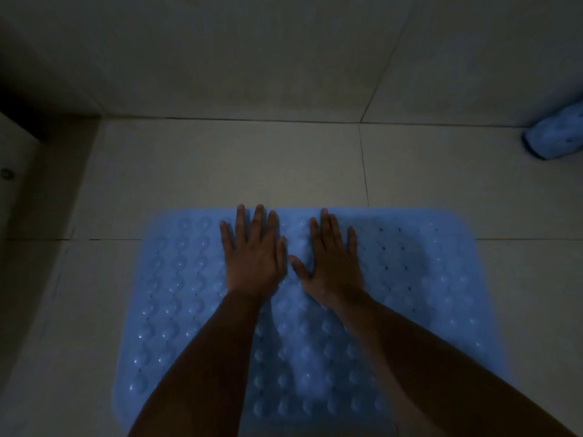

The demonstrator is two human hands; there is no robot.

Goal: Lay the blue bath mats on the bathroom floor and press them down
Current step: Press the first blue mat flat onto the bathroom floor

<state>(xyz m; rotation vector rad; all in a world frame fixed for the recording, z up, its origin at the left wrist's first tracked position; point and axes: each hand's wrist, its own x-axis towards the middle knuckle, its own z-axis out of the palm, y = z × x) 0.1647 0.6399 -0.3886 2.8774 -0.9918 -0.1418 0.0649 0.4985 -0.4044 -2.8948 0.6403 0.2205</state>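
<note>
A dim bathroom, its floor (220, 171) laid in large pale tiles with dark grout lines, meets a tiled wall (252, 52) of the same dull tone along a seam across the upper part of the view. On the floor lies a blue bath mat (176, 294), flat and spread out, its surface studded with rows of rounded bumps and dotted with small holes (the holes show most clearly on its right portion). Its far edge runs straight across the tiles, short of the wall, and its near part passes out of the bottom of the view.

A person's left hand (252, 257) rests palm-down on the mat near the far edge, fingers straight and slightly spread, holding nothing. The right hand (331, 263) lies just beside it, likewise flat on the mat with fingers extended and thumb angled toward the left hand; it too grips nothing. Both bare forearms reach in from the bottom of the view.

At the far right, against the base of the wall and well apart from the hands, sits a second blue mat (555, 134), rolled up and cut off by the edge. A dark ledge (47, 159) runs down the left side.
</note>
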